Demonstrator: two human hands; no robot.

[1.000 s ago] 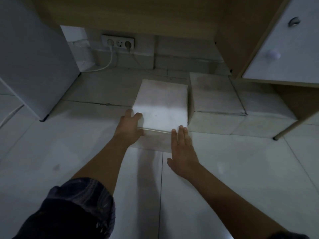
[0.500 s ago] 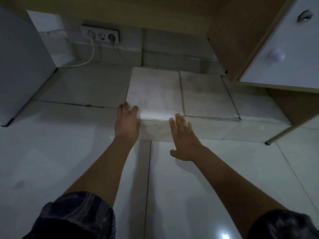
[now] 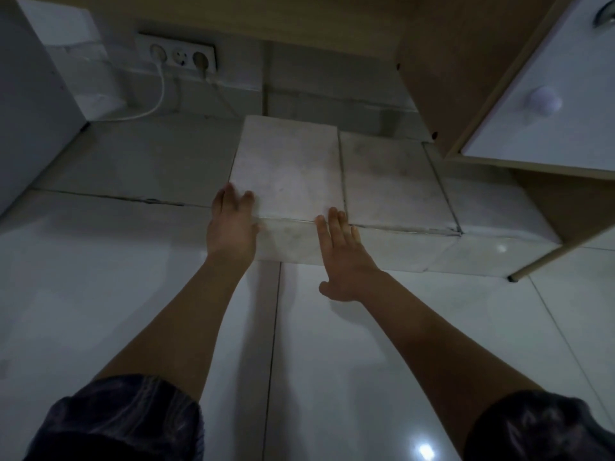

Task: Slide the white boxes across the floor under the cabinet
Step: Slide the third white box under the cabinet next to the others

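A white box (image 3: 289,174) sits on the tiled floor beneath the wooden cabinet (image 3: 449,61), its front edge level with a second white box (image 3: 392,181) touching its right side. A third white box (image 3: 492,207) lies further right, under the cabinet's drawer unit. My left hand (image 3: 231,227) is on the middle box's front left corner, fingers curled over the top edge. My right hand (image 3: 342,257) lies flat with fingers spread against the front face near its right corner.
A grey appliance (image 3: 26,111) stands at the left. On the back wall is a socket strip (image 3: 179,56) with a white cable (image 3: 156,101) hanging to the floor. White drawer fronts (image 3: 549,111) and a slanted cabinet leg (image 3: 532,264) are at the right.
Both hands have pushed the middle box away from me, deeper under the cabinet, until its front lines up with the box on its right.
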